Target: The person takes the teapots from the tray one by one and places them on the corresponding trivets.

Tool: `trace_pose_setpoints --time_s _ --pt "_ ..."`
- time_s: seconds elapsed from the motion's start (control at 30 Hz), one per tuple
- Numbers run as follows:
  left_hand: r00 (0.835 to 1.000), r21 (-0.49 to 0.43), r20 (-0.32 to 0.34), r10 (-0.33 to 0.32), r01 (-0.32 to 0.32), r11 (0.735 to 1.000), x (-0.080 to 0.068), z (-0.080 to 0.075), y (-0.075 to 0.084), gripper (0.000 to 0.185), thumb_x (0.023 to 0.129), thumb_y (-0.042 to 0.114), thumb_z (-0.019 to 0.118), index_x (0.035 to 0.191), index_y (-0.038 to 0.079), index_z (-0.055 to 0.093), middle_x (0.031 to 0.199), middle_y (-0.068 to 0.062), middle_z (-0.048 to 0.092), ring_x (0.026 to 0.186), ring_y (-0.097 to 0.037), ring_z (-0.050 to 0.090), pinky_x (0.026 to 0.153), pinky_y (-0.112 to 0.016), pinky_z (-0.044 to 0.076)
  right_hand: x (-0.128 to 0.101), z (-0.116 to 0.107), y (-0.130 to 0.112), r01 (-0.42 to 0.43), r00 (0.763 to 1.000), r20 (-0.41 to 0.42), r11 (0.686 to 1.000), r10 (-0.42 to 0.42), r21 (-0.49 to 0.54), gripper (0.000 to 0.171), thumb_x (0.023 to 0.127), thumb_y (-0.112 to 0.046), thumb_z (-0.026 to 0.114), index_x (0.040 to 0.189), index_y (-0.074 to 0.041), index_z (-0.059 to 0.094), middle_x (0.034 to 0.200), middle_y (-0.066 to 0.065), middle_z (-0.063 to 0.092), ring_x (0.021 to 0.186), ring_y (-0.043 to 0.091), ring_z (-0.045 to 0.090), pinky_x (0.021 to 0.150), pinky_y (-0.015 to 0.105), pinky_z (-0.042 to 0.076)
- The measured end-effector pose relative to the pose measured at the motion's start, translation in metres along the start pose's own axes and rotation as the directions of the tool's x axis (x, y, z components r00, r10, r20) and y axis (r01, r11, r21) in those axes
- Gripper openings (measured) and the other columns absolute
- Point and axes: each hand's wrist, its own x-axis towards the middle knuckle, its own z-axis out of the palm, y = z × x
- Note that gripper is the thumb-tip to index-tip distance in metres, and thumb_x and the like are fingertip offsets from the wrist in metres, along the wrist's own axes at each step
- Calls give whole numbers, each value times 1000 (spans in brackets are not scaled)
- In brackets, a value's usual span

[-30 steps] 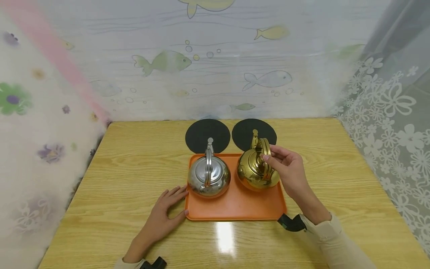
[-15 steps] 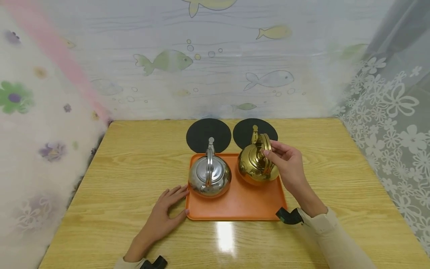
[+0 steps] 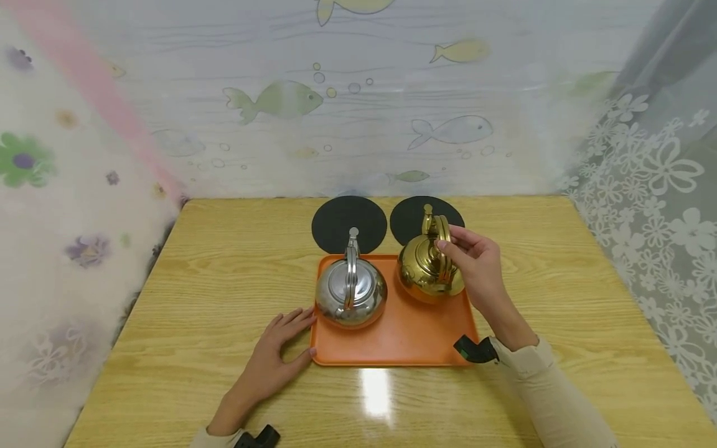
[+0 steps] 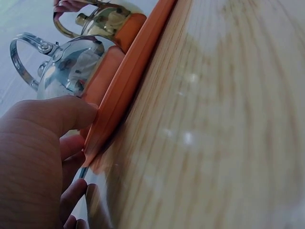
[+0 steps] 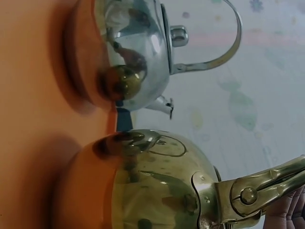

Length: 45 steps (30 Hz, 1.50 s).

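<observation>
My right hand (image 3: 480,266) grips the arched handle of a shiny gold kettle (image 3: 422,264). That kettle is over the back right part of an orange tray (image 3: 392,343), its spout overlapping a black disc in the head view. To its left a silver kettle (image 3: 358,305) stands on the tray with its handle up. My left hand (image 3: 273,356) lies at the tray's left edge, fingers extended. In the left wrist view, the thumb (image 4: 78,112) touches the tray's rim. Only a bit of the right palm (image 5: 288,210) shows beside the gold handle in the right wrist view.
Behind the tray lie two round black discs, one left (image 3: 336,218) and one right (image 3: 404,225), on the wood-grain table (image 3: 224,261). A fish-print curtain (image 3: 364,143) hangs at the table's back edge, with patterned sheets on both sides.
The gold kettle has moved back, away from me, with my right hand on its handle; more orange tray shows in front of it. My left hand and the silver kettle have stayed put.
</observation>
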Motion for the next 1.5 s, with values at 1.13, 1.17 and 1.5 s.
trace_pose_setpoints --time_s 1.13,1.17,1.5 --pt "1000 -2 -11 3 -3 1000 2 1 0 54 90 24 79 142 23 62 150 0 55 143 -33 45 119 -62 22 25 2 2 14 999 46 1000 -14 -14 34 94 -2 70 125 11 65 97 -4 75 89 8 67 76 17 58" --pt "1000 -3 -11 2 -2 1000 2 1 1 54 90 24 79 142 23 62 150 0 55 143 -33 45 119 -62 22 25 1 1 9 999 51 1000 -9 -14 33 94 -2 70 125 10 66 96 -5 75 88 8 67 74 16 58" --pt "1000 4 -21 6 -6 1000 1 1 1 54 89 22 80 140 22 63 149 -1 57 142 -35 46 119 -62 23 30 -2 1 -22 996 92 1000 23 -11 29 96 1 66 124 3 68 95 -6 74 85 6 68 67 15 56"
